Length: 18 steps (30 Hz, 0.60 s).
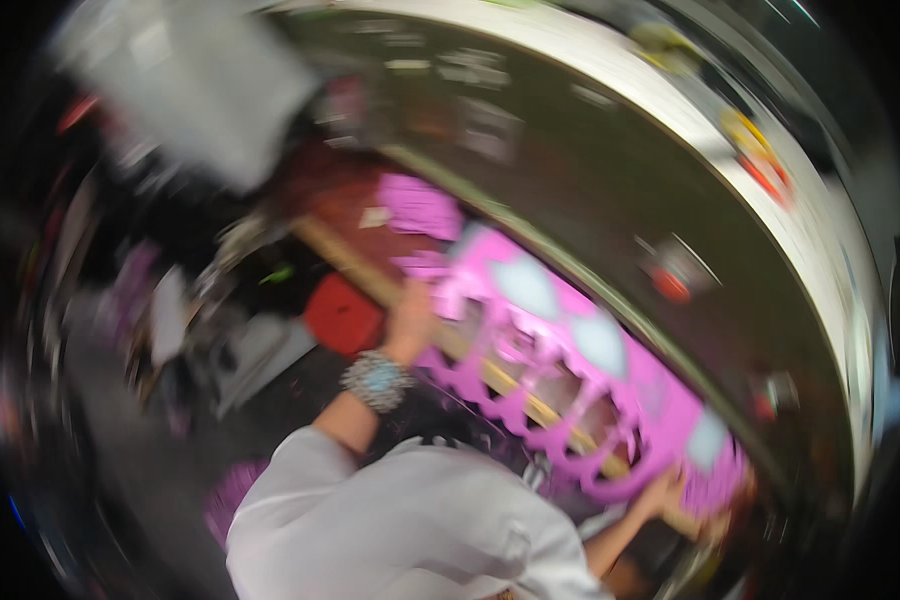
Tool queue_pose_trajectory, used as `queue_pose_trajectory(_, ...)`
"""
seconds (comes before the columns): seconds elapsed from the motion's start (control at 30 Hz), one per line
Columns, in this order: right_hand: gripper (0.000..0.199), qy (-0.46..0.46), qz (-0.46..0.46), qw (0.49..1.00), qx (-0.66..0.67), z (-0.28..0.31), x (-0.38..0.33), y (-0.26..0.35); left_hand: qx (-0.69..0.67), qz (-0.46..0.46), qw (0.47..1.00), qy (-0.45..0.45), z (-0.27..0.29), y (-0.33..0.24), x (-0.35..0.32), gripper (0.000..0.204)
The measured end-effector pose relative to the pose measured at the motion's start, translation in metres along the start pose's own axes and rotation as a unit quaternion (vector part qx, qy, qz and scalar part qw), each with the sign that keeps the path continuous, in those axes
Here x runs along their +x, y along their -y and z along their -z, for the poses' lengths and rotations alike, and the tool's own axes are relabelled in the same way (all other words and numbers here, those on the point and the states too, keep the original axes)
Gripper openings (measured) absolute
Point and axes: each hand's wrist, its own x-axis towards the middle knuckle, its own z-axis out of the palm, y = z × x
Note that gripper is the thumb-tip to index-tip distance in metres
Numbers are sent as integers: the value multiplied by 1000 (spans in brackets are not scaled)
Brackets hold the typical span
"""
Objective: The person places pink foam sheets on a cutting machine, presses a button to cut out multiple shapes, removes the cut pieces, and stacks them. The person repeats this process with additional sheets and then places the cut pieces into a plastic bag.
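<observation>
A long purple sheet (pixel 660 400) with large cut-out openings along its near side slants across the middle, over the front edge of a wooden bench. Pale blue-white patches show along its far side. My left hand (pixel 410 322), below a silvery bracelet with a turquoise centre (pixel 378 381), grips the sheet's near left edge. At the near right end, my right hand (pixel 660 492) holds the same sheet by its rim. Motion smears the fingers of both hands. Smaller purple pieces (pixel 418 207) lie on the reddish bench top (pixel 335 190) beyond my left hand.
Behind the sheet rises a dark green panel (pixel 610 165) with a white shelf (pixel 610 62) above it. A red stool-like object (pixel 343 314) stands left of my left hand. Blurred clutter and a large whitish bag-like shape (pixel 195 85) fill the left side.
</observation>
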Motion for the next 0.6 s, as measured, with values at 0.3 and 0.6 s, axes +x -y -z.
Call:
queue_pose_trajectory(0.3,34,-144,330,928,-96,-8,-8,-76,-153,50,987,-5,12,8,-57,23)
queue_pose_trajectory(0.6,30,-36,43,971,234,12,-51,-5,-158,28,983,-86,53,44,-113,21)
